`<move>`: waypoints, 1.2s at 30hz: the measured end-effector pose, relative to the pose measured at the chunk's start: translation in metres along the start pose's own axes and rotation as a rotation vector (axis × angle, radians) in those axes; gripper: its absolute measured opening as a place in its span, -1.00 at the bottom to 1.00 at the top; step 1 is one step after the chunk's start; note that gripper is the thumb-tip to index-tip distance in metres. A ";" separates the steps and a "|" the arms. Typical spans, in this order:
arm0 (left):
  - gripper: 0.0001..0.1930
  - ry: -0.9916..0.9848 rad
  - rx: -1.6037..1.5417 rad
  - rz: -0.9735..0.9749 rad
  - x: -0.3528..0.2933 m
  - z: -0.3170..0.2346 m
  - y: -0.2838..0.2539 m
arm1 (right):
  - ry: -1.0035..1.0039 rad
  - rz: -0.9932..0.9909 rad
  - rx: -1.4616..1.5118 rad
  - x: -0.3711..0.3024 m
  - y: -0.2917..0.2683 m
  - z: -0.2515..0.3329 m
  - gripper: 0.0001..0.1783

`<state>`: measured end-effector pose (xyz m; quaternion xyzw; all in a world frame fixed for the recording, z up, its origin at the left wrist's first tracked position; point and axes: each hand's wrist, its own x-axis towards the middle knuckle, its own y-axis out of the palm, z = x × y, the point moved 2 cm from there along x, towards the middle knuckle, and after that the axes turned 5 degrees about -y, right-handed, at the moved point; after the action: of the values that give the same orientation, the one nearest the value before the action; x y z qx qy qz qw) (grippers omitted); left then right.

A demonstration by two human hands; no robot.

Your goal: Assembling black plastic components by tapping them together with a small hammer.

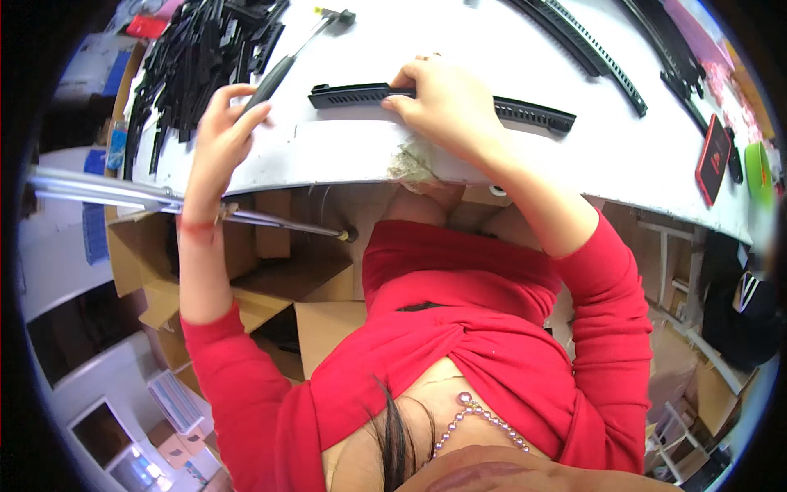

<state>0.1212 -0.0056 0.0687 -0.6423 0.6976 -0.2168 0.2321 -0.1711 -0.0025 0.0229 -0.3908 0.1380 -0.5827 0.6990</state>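
My left hand (pixel 225 131) is closed on the black grip of a small hammer (pixel 305 51), whose thin metal shaft slants up to a dark head with a yellow tip. The hammer head is above the table, apart from any part. My right hand (pixel 443 94) grips a long black slotted plastic strip (pixel 533 113) near its middle, thumb on the near side. The strip lies crosswise on the white table (pixel 328 148), and my hand hides its central stretch.
A heap of black strips (pixel 209 61) covers the table's far left. More long slotted strips (pixel 590 49) lie at the far right, with a red-edged phone (pixel 713 160) and green tape roll (pixel 759 172) near the right edge. Cardboard boxes (pixel 328 328) stand below, beside a metal tripod leg (pixel 279 221).
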 end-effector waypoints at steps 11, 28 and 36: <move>-0.54 0.202 0.478 -0.002 -0.112 -0.075 0.018 | 0.042 0.036 -0.043 0.006 0.003 -0.003 -0.66; -0.56 0.328 0.377 -0.361 -0.060 -0.025 0.035 | -0.047 -0.028 -0.250 -0.051 -0.055 -0.040 -0.61; -0.54 0.319 0.547 -0.435 -0.011 0.005 0.077 | 0.090 -0.616 -0.710 -0.029 -0.223 -0.157 -0.77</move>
<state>0.0635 0.0113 0.0194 -0.6479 0.4888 -0.5362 0.2319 -0.4385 -0.0401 0.0702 -0.6028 0.2364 -0.6961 0.3102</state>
